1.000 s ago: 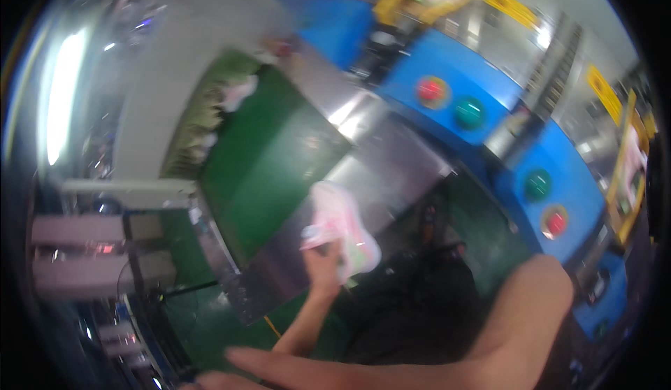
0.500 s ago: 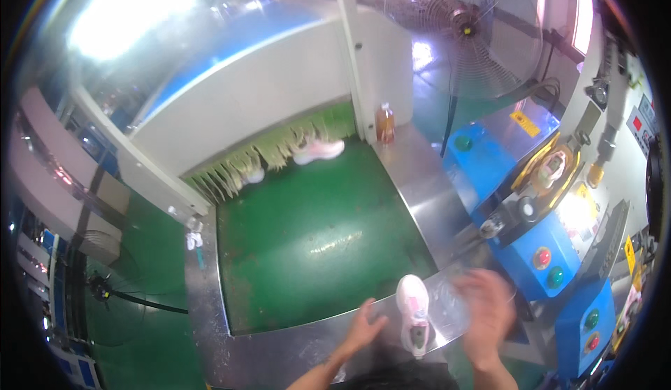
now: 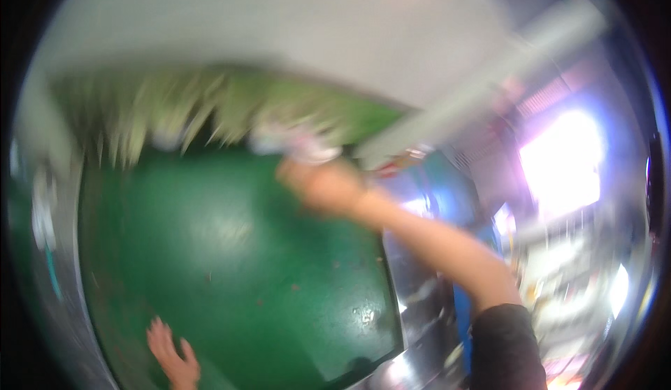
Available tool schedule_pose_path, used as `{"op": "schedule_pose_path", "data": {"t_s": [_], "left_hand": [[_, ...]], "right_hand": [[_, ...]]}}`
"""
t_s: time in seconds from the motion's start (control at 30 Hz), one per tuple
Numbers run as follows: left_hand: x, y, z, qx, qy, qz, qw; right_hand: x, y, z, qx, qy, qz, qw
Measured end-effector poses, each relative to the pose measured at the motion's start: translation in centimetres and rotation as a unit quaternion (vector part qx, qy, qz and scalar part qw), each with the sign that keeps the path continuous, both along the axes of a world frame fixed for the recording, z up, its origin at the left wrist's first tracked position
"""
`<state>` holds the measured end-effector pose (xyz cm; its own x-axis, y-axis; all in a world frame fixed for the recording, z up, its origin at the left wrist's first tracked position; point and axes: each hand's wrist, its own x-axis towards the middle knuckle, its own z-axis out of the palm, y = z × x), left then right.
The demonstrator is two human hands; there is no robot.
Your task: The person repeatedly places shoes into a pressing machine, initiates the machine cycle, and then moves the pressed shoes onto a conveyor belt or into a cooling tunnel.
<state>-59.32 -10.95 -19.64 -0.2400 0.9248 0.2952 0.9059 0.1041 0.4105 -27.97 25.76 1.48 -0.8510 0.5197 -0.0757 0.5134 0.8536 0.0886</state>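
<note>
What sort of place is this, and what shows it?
Probably a shoe factory: a flat green surface, perhaps a conveyor belt, reaches a fringed curtain below a pale housing, and a blurred pinkish-white shoe is at the right hand.

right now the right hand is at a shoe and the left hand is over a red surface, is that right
The surface is green, not red, as the head view shows; the right hand is at a shoe and the left hand is over that surface.
</note>
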Motion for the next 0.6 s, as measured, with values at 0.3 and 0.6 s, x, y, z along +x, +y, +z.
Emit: {"op": "schedule_pose_path", "data": {"t_s": [0.3, 0.6], "left_hand": [[11.5, -8.0, 1.4, 0.036, -0.048, 0.002, 0.998], [17.8, -7.2, 3.1, -0.128, -0.212, 0.021, 0.969]], "right_hand": [[5.7, 0.9, 2.5, 0.136, -0.17, -0.262, 0.94], [19.0, -53.8, 5.2, -0.231, 0.413, -0.568, 0.673]]}}
